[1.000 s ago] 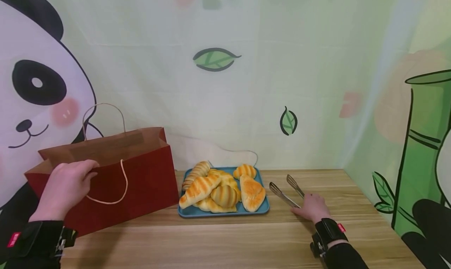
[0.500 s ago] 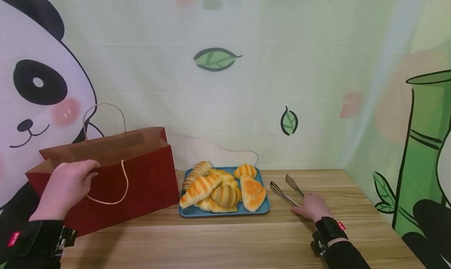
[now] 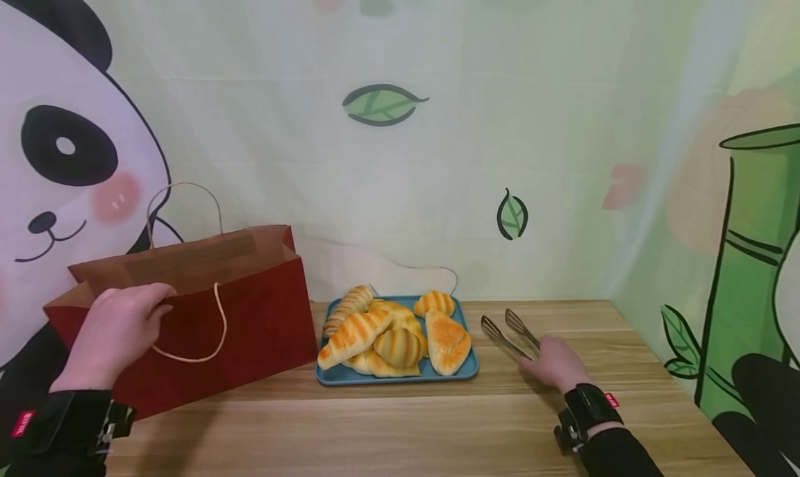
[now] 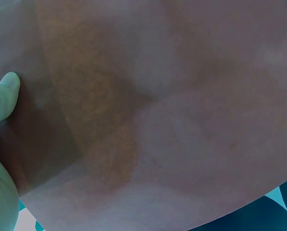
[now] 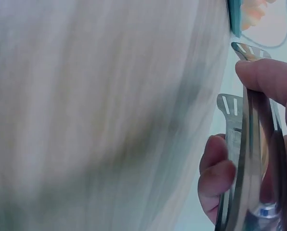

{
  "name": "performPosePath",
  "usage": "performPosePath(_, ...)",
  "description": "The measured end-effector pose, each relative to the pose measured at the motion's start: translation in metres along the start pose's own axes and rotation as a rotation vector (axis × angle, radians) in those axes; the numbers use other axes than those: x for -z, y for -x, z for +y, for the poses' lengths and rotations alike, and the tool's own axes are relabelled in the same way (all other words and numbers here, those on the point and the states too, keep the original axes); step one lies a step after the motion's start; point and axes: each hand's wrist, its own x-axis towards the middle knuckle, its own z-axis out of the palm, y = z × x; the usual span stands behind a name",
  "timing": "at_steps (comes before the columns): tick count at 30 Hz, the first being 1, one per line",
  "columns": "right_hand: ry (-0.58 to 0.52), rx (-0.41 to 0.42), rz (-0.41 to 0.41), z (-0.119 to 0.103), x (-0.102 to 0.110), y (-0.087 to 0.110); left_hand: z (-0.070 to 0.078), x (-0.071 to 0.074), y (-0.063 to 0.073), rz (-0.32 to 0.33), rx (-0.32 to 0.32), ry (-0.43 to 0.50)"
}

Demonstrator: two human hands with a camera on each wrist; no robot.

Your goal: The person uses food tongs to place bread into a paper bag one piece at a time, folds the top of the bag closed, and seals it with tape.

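On the left stands a red paper bag [image 3: 250, 324] with a brown inside and cord handles, its mouth open. My left hand [image 3: 121, 328] grips the near rim of the bag; in the left wrist view the thumb [image 4: 7, 94] lies at the brown paper. At the right, my right hand [image 3: 556, 362] holds metal tongs [image 3: 509, 339], their slotted tips spread apart and pointing toward the back. The right wrist view shows thumb and fingers around the tongs [image 5: 249, 159]. Between the hands, a blue tray [image 3: 400, 380] bears several breads, among them a triangular bread [image 3: 448, 343] and a striped roll [image 3: 354, 338].
Everything stands on a wood-grain table [image 3: 375, 428]. A printed cloth backdrop [image 3: 562, 81] with a panda and leaves rises close behind it. A thin cord [image 3: 419, 266] shows behind the tray against the cloth.
My right hand has shifted slightly to the right and up with the tongs, whose tips have come a little closer together. The left hand, bag and tray look the same.
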Motion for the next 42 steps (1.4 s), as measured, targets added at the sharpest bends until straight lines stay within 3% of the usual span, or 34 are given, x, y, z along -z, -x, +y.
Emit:
performPosePath(13,-0.020,0.037,-0.002,-0.012,0.014,-0.001,0.000,0.003,-0.002,0.006,-0.034,0.006)
performPosePath(23,-0.033,0.116,0.014,-0.029,0.026,-0.003,-0.002,0.002,-0.002,0.000,-0.034,0.009)
performPosePath(42,-0.077,0.303,-0.034,-0.072,0.036,0.005,-0.002,0.003,-0.002,0.005,-0.044,-0.003)
